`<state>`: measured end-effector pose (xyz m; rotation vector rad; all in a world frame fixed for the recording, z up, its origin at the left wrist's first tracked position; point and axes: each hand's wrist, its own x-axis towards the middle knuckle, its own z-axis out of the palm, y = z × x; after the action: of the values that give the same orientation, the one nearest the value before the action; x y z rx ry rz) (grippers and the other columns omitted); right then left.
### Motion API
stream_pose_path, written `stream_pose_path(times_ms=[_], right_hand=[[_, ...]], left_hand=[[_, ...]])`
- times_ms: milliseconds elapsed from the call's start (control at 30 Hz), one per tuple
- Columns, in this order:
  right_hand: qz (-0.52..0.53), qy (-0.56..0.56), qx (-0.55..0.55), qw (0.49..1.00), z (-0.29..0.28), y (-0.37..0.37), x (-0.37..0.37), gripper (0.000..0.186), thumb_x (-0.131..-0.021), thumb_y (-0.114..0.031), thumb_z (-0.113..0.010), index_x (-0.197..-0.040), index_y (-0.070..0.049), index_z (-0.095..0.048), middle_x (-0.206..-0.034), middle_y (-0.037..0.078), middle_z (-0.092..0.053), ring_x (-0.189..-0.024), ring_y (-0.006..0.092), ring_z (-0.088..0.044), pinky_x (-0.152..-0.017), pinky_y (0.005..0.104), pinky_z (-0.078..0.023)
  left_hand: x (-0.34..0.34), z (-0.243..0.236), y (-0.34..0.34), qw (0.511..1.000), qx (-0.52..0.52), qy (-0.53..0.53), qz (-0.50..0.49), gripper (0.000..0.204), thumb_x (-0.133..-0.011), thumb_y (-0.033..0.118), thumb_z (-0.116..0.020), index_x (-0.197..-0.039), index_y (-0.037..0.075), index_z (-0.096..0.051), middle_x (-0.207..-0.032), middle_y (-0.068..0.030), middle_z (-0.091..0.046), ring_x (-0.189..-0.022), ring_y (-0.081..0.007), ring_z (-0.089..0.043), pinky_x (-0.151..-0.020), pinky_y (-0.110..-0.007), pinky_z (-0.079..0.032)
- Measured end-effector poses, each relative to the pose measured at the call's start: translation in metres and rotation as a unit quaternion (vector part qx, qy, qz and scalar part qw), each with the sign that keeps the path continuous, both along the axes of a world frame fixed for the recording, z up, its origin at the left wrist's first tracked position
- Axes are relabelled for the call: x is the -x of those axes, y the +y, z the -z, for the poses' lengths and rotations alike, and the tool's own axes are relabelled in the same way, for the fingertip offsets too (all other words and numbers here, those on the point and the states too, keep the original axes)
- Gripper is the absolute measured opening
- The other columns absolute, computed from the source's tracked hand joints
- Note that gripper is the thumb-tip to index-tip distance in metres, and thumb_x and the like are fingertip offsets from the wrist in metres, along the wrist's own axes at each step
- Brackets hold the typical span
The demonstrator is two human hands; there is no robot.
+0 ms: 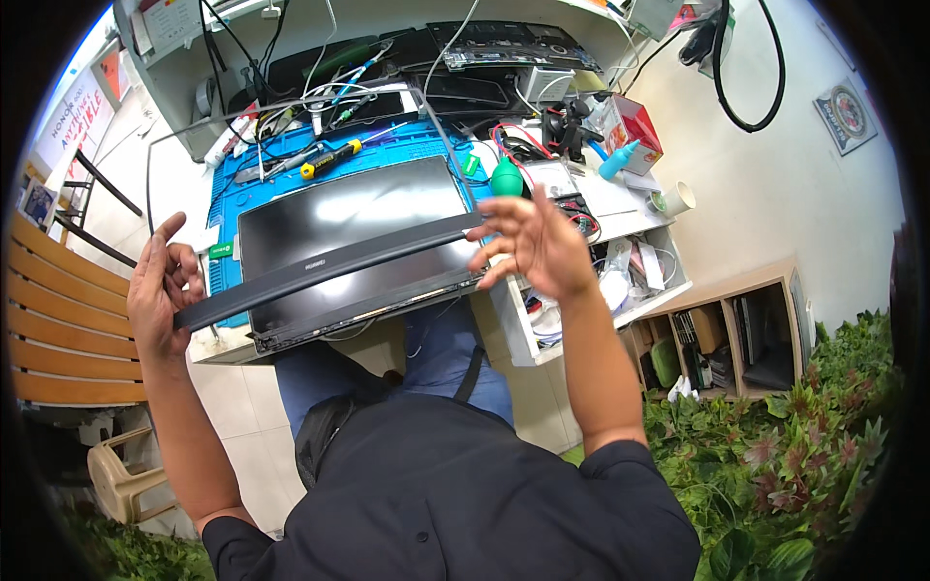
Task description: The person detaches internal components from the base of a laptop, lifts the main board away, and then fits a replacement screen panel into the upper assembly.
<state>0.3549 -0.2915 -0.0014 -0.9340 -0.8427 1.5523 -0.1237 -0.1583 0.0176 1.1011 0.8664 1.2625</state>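
A thin black laptop screen bezel [325, 262] is raised above a dark, glossy display panel [354, 208], with its thick lower strip crossing over the panel at a slant. My left hand [161, 281] grips the left end of that strip between thumb and fingers. By the strip's right end, my right hand [535, 242] has its fingers spread; whether the fingertips touch the bezel I cannot tell. Beneath the panel is a blue work mat [227, 198]. Beyond the panel's far edge lies a yellow and black screwdriver [331, 160].
A green air blower bulb [506, 178] stands right of the panel, near a light blue bottle [618, 160] and a paper cup [680, 198]. An open drawer [520, 329] full of parts juts out under my right hand. Cables and tools clutter the back. A wooden chair [73, 320] is at left.
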Motion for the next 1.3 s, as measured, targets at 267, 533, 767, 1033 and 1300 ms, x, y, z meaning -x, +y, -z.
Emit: stream_pose_path(times_ms=[267,533,767,1033,1300], right_hand=[[0.261,-0.433,-0.027,0.862,0.062,-0.066,0.098,0.051,-0.084,-0.026,-0.101,-0.111,0.001,-0.067,-0.085,0.007,-0.075,-0.075,0.0112,-0.071,-0.072,0.0276,-0.062],[0.275,-0.483,-0.113,0.824,0.054,-0.059,0.071,0.014,-0.094,0.0,-0.081,-0.107,0.004,-0.078,-0.093,0.011,-0.079,-0.081,0.0154,-0.078,-0.074,0.0294,-0.063],[0.266,-0.378,0.024,0.887,0.058,-0.062,0.057,0.014,-0.096,-0.005,-0.084,-0.105,0.004,-0.077,-0.09,0.01,-0.08,-0.079,0.0134,-0.078,-0.069,0.0271,-0.061],[0.265,-0.491,-0.113,0.822,0.055,-0.063,0.063,0.015,-0.095,-0.002,-0.085,-0.106,0.002,-0.075,-0.091,0.011,-0.079,-0.078,0.0175,-0.078,-0.068,0.0305,-0.062],[0.127,-0.602,-0.222,0.757,0.022,-0.039,0.044,0.014,-0.093,0.0,-0.083,-0.106,0.001,-0.077,-0.095,0.015,-0.075,-0.081,0.0324,-0.075,-0.072,0.0376,-0.059]], left_hand=[[0.027,0.035,0.002,0.999,-0.019,0.003,-0.026,0.049,-0.124,0.029,-0.042,-0.156,-0.008,-0.049,-0.081,-0.0037,-0.06,-0.059,-0.0071,-0.061,-0.05,-0.022,-0.054],[0.023,0.038,-0.004,0.999,-0.01,-0.006,-0.041,0.049,-0.124,0.03,-0.039,-0.157,-0.006,-0.048,-0.081,-0.003,-0.059,-0.058,-0.0067,-0.061,-0.05,-0.021,-0.055],[0.03,0.044,-0.002,1.0,-0.017,-0.008,-0.02,0.049,-0.124,0.03,-0.039,-0.157,-0.006,-0.047,-0.082,-0.0035,-0.059,-0.059,-0.0075,-0.062,-0.051,-0.022,-0.056],[0.032,0.046,-0.006,0.998,-0.029,0.01,-0.046,0.049,-0.124,0.029,-0.042,-0.158,-0.006,-0.045,-0.085,-0.0029,-0.059,-0.06,-0.005,-0.06,-0.054,-0.021,-0.06],[0.023,0.045,-0.01,0.998,-0.028,0.007,-0.057,0.049,-0.124,0.028,-0.039,-0.157,-0.007,-0.044,-0.083,-0.0039,-0.059,-0.06,-0.0088,-0.064,-0.051,-0.024,-0.058]])
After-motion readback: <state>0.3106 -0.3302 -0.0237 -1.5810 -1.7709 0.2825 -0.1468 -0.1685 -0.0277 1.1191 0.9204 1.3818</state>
